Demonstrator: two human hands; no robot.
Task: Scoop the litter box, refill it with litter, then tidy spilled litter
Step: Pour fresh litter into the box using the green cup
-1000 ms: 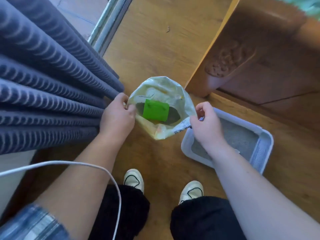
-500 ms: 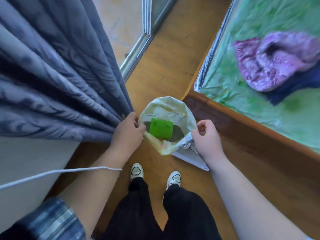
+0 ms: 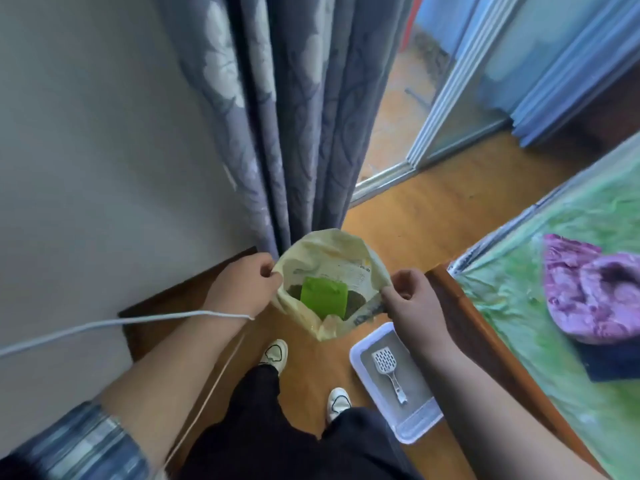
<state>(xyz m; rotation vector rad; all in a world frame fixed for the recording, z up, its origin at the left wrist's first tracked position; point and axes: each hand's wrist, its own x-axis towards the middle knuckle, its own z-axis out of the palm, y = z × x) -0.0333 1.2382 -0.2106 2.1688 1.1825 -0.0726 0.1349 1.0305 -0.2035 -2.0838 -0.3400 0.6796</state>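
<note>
Head view: the left hand (image 3: 242,285) has its grip pinched on the left rim of the pale yellow litter bag (image 3: 329,251), and the right hand (image 3: 412,299) pinches the opposite rim, fingers curled over the folded edge. The two pull apart, which holds the mouth wide and round, probably so the contents can be checked and the bag steadied before pouring. Inside, a green scoop (image 3: 323,296) lies flat on the dark litter (image 3: 358,301). Whether the bag's base rests on the wooden floor (image 3: 415,220) cannot be told.

The litter box (image 3: 356,351) sits on the floor just below the right forearm, beside the right shoe (image 3: 339,403) and close along the bed (image 3: 554,358). A white slotted scoop (image 3: 386,362) lies in its grey litter, handle toward the person. It looks set within easy reach for the refill, which I judge is not yet begun.

A grey curtain (image 3: 304,133) hangs just behind the bag, and a white cable (image 3: 121,322) crosses the left wrist.

Half a second ago only a corner of the box showed beneath the bag and right hand; now the whole tray and its slotted scoop are in sight, and more curtain and wall (image 3: 86,133) show above. Both pinches and the green scoop are unchanged
</note>
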